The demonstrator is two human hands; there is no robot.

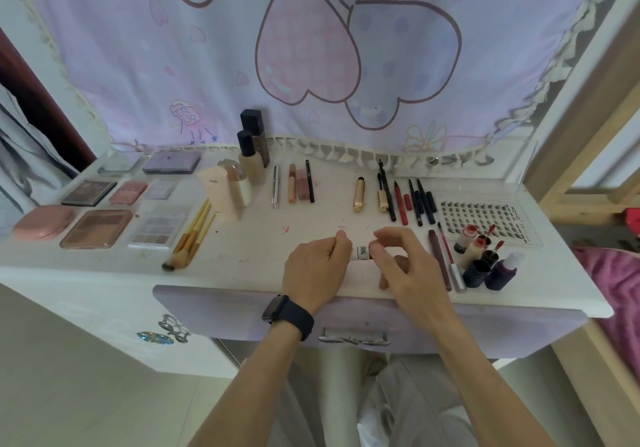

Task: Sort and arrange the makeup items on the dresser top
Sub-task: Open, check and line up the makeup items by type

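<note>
- Tube [362,252] is small and white with a barcode label; it lies crosswise between both hands, just above the front edge of the dresser [242,242], near the middle
- Left hand [317,266] has its fingers curled around the left end of the tube, so this end is hidden inside the hand
- Right hand [405,263] pinches the right end with its fingertips, and the other fingers are loosely bent above it; if there is a cap under them, I cannot tell
- I judge the tube to be light and stiff, with a smooth plastic skin that can slip a little between dry fingers
- It does not look fragile, but the round body probably rolls when it is laid on its side, so it needs to be set down gently
- The best hold seems to be around the middle of the body, with the thumb against two fingers; a hold only on the end may loosen a cap
- Bottles [476,270] stand just beside the right hand, some of them open with applicators out, so a wide move to that side could tip them
- Pencils [419,201] lie in a row further back, while brushes [192,235] and palettes [97,228] are well apart on the left
</note>
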